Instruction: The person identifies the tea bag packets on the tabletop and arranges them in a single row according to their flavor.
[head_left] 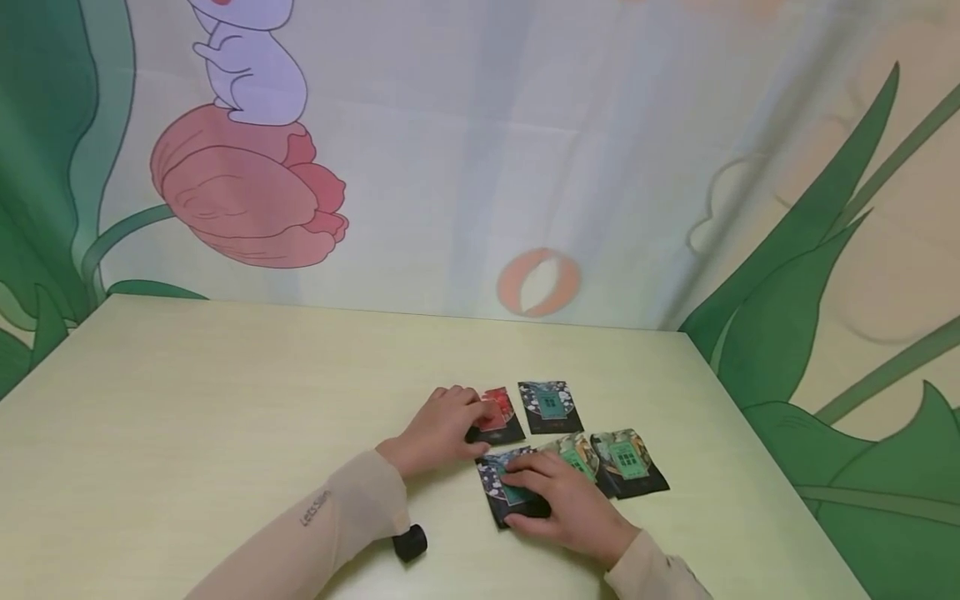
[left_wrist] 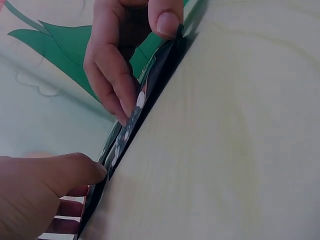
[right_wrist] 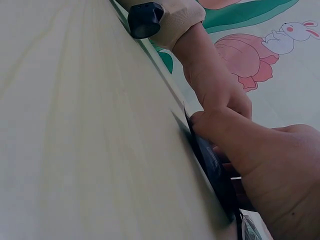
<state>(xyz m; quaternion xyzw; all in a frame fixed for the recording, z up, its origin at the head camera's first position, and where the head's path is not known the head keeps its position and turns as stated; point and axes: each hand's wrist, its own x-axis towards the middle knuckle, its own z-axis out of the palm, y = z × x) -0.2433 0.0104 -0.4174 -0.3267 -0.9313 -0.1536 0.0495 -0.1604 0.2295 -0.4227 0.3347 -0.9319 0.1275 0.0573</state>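
Flat sachets with black lower bands lie grouped on the table. My left hand (head_left: pixel 442 425) rests over a red sachet (head_left: pixel 512 429), its thumb near the lower edge and a fingertip on the printed front. Just nearer to me, my right hand (head_left: pixel 570 504) holds a dark blue floral sachet (head_left: pixel 491 479) with a teal label. Its thumb sits at a lower corner and the fingers lie across the front. The right wrist view shows that sachet's black edge (right_wrist: pixel 205 155) tilted slightly off the surface. Parts of both sachets are hidden under the hands.
Another blue floral sachet (head_left: pixel 550 408) lies behind, beside the red one. Two green-labelled sachets overlap at the right: one (head_left: pixel 573 454) partly behind my right hand, the other (head_left: pixel 630 465) outermost. A black object (head_left: pixel 410 543) is by the left cuff. A printed curtain (head_left: pixel 420 167) borders the pale table (head_left: pixel 225 400).
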